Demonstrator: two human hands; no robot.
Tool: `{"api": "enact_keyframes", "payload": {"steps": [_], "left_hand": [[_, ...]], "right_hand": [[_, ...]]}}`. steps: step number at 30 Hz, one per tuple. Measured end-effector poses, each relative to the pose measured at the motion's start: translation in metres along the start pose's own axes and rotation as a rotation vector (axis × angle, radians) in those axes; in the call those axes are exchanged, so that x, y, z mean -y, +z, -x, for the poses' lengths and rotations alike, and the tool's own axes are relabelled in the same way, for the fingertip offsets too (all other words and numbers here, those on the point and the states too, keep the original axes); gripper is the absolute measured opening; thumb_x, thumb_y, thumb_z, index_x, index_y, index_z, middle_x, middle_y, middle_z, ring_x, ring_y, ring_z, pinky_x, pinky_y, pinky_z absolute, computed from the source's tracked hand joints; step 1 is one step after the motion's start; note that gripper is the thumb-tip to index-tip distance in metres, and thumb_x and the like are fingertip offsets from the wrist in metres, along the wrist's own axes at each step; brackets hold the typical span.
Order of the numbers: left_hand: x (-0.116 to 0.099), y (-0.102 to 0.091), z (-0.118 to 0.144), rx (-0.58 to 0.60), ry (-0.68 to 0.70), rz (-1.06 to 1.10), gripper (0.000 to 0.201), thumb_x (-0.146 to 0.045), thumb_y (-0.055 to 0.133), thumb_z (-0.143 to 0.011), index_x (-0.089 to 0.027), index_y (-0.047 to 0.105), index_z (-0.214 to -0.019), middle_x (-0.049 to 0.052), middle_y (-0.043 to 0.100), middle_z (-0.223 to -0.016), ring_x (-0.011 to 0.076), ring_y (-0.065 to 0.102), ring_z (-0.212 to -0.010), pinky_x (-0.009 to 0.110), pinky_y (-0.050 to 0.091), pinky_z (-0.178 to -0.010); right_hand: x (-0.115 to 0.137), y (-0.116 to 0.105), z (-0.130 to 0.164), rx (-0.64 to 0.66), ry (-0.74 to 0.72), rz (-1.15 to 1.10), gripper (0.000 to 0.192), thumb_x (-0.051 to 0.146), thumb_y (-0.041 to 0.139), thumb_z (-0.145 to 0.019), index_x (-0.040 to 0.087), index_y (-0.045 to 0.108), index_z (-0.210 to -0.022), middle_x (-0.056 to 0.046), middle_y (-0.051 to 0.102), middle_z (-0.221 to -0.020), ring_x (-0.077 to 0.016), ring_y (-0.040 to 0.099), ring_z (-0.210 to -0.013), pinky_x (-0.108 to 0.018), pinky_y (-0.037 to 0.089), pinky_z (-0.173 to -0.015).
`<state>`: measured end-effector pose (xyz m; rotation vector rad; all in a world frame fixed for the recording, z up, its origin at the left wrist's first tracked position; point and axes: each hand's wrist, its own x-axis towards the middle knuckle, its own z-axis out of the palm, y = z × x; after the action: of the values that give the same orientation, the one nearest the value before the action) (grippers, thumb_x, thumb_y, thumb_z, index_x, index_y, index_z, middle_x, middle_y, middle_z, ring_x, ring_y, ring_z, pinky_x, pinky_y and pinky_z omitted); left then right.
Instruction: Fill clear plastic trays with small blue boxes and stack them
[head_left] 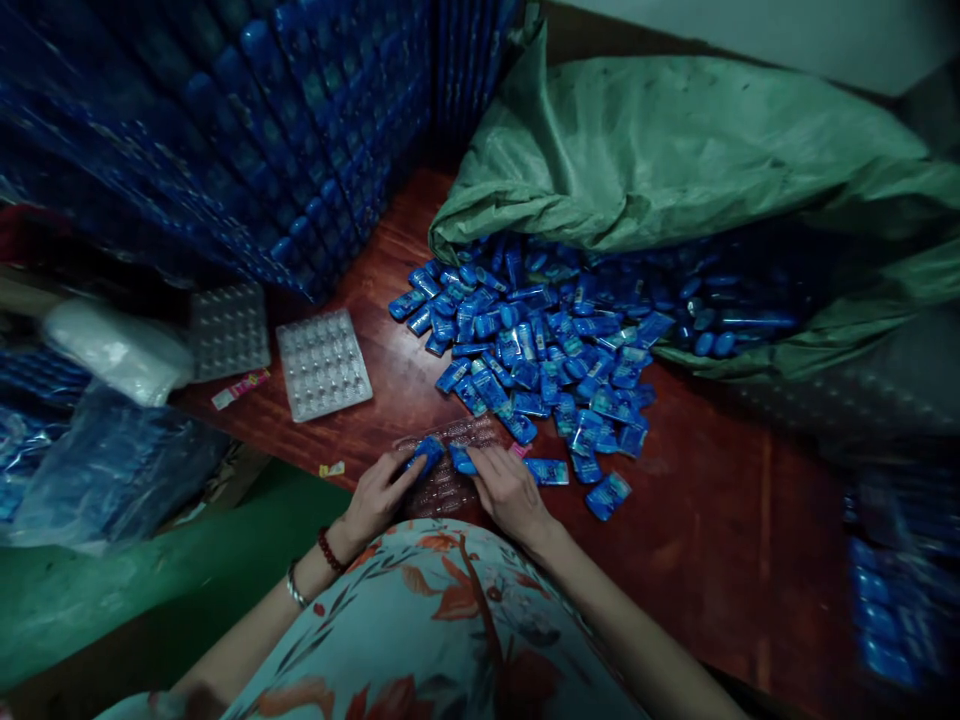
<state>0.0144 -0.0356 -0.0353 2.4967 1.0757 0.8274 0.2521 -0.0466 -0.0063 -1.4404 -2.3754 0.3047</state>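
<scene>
Over a clear plastic tray with moulded pockets, both hands are close together at the table's front edge. My left hand is closed on a small blue packet. A second small blue packet is between the fingers of my right hand. What is printed on the packets is too small to read. Just beyond the hands, a heap of similar blue packets spreads over the reddish wooden table. A single packet lies at the heap's near right edge.
A green woven sack lies with its mouth toward me, blue packets inside. Tall stacks of filled blue trays rise at the back left. A clear pocketed tray rests left on the table. Plastic-wrapped bundles are at far left.
</scene>
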Motion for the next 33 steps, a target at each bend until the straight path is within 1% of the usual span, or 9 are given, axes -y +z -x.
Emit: {"api": "enact_keyframes", "payload": {"steps": [6,9,12,16,19,21,23,28,33], "left_hand": [[0.002,0.005,-0.001,-0.058,-0.055,0.023,0.047,-0.011,0.043,-0.090,-0.022,0.040,-0.136,0.011,0.063,-0.103,0.0190,0.061,-0.094,0.032,0.054,-0.077],[0.002,0.005,-0.007,-0.045,-0.122,0.093,0.038,-0.013,0.042,-0.091,-0.023,0.049,-0.127,0.010,0.063,-0.102,0.0173,0.061,-0.091,0.030,0.054,-0.077],[0.000,0.000,-0.018,-0.050,-0.290,0.195,0.029,-0.017,0.043,-0.092,-0.022,0.058,-0.116,0.009,0.060,-0.104,0.0164,0.060,-0.095,0.029,0.053,-0.080],[-0.004,-0.008,-0.035,-0.146,-0.571,0.405,0.018,-0.030,0.052,-0.088,-0.020,0.065,-0.096,0.007,0.062,-0.098,0.0176,0.059,-0.094,0.031,0.051,-0.083],[-0.008,-0.009,-0.045,-0.173,-0.654,0.484,0.017,-0.034,0.059,-0.084,-0.018,0.065,-0.084,0.006,0.062,-0.094,0.0184,0.059,-0.092,0.031,0.050,-0.082],[-0.011,-0.010,-0.049,-0.164,-0.629,0.457,0.015,-0.032,0.060,-0.083,-0.017,0.063,-0.082,0.007,0.061,-0.095,0.0184,0.059,-0.092,0.031,0.050,-0.083],[-0.014,-0.012,-0.051,-0.108,-0.553,0.405,0.012,-0.027,0.056,-0.086,-0.018,0.062,-0.092,0.007,0.060,-0.100,0.0187,0.058,-0.096,0.033,0.049,-0.087],[-0.016,-0.016,-0.044,0.102,-0.345,0.264,0.044,-0.013,0.039,-0.090,-0.023,0.041,-0.133,0.010,0.054,-0.120,0.0202,0.052,-0.111,0.038,0.046,-0.095],[-0.007,-0.018,-0.040,0.206,-0.107,0.092,0.046,-0.010,0.036,-0.090,-0.022,0.043,-0.133,0.012,0.058,-0.111,0.0207,0.055,-0.100,0.038,0.049,-0.086]], "right_hand": [[-0.013,-0.007,-0.002,-0.060,0.025,-0.048,0.037,0.013,0.038,-0.090,0.015,0.055,-0.123,-0.011,0.062,-0.099,-0.0212,0.055,-0.091,-0.034,0.043,-0.077],[-0.020,-0.012,-0.014,0.002,0.018,-0.031,0.035,0.014,0.038,-0.090,0.017,0.058,-0.119,-0.011,0.062,-0.102,-0.0220,0.054,-0.093,-0.034,0.043,-0.076],[-0.022,-0.013,-0.021,0.077,-0.005,-0.016,0.032,0.013,0.040,-0.089,0.015,0.059,-0.114,-0.011,0.062,-0.100,-0.0226,0.053,-0.092,-0.034,0.042,-0.074],[-0.015,-0.007,-0.015,0.095,0.017,-0.016,0.031,0.012,0.036,-0.090,0.014,0.058,-0.112,-0.011,0.061,-0.092,-0.0220,0.052,-0.087,-0.033,0.040,-0.072],[-0.008,-0.003,-0.009,0.090,0.035,-0.002,0.030,0.011,0.035,-0.090,0.012,0.059,-0.108,-0.011,0.060,-0.086,-0.0220,0.051,-0.084,-0.033,0.039,-0.071],[-0.005,-0.001,-0.007,0.086,0.038,0.016,0.029,0.011,0.036,-0.089,0.012,0.059,-0.107,-0.010,0.060,-0.086,-0.0221,0.051,-0.084,-0.033,0.038,-0.071],[-0.005,0.000,-0.006,0.078,0.032,0.046,0.029,0.011,0.036,-0.089,0.012,0.059,-0.108,-0.010,0.061,-0.086,-0.0221,0.051,-0.084,-0.034,0.038,-0.071],[-0.006,0.002,-0.002,0.055,0.023,0.038,0.033,0.010,0.034,-0.090,0.013,0.058,-0.112,-0.012,0.061,-0.094,-0.0224,0.051,-0.088,-0.034,0.038,-0.072],[-0.006,-0.005,-0.004,0.092,0.042,0.019,0.028,0.010,0.038,-0.089,0.013,0.059,-0.108,-0.010,0.060,-0.088,-0.0218,0.050,-0.086,-0.033,0.036,-0.073]]}}
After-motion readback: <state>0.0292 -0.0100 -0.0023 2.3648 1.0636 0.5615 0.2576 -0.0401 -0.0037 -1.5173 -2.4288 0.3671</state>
